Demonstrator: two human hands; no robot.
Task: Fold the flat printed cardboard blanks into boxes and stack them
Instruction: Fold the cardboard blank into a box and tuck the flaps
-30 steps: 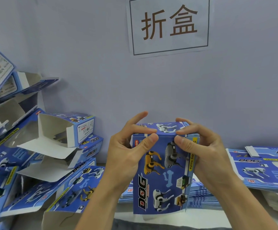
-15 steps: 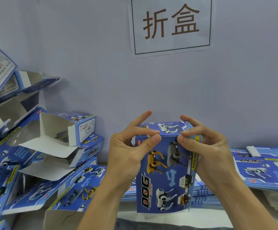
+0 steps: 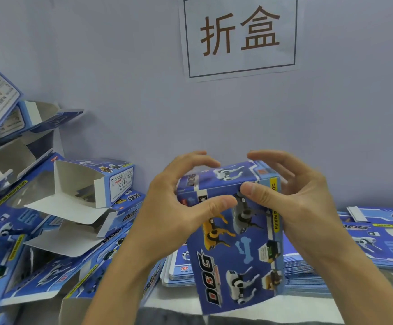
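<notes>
You had the blue DOG box (image 3: 235,245) upright, left hand (image 3: 174,214) & right hand (image 3: 294,207) both gripping its top end, thumbs on front. Looked light, thin card, prob. crushes easily; best held by edges/corners.

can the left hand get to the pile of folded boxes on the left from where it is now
Probably yes, but not freely: the left hand is busy gripping the box together with the right hand. Nothing stands between it and the pile of folded boxes.

Both the left hand (image 3: 174,221) and the right hand (image 3: 294,207) clasp an upright blue printed cardboard box (image 3: 235,249), thumbs pressing its top front edge, above a stack of flat blue blanks (image 3: 179,273).
</notes>
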